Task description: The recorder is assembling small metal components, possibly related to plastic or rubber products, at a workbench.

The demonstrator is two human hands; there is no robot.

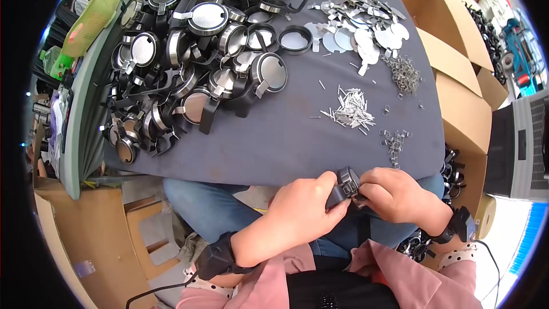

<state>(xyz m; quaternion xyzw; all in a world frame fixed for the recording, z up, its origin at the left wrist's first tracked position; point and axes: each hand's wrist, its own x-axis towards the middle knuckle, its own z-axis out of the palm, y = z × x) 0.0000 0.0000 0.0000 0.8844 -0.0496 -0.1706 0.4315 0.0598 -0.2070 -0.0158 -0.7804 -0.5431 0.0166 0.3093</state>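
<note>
Both hands meet at the near edge of the grey table (274, 143), over the person's lap. The left hand (300, 209) is wrapped around a small black handle part (345, 186); the fingers of the right hand (394, 194) pinch at its end, where something small, hidden by the fingers, seems to be fitted.

Beyond the part, on the table, lies a scatter of short metal pins (350, 109); to the right of the pins, small wire clips (394, 139), and farther back a second heap of clips (405, 73) beside round metal discs with tabs (360, 28).

Far left of the pins, a large pile of black-and-steel lid assemblies (194, 63) fills the table. Judging by these stocks, much work appears to remain.
</note>
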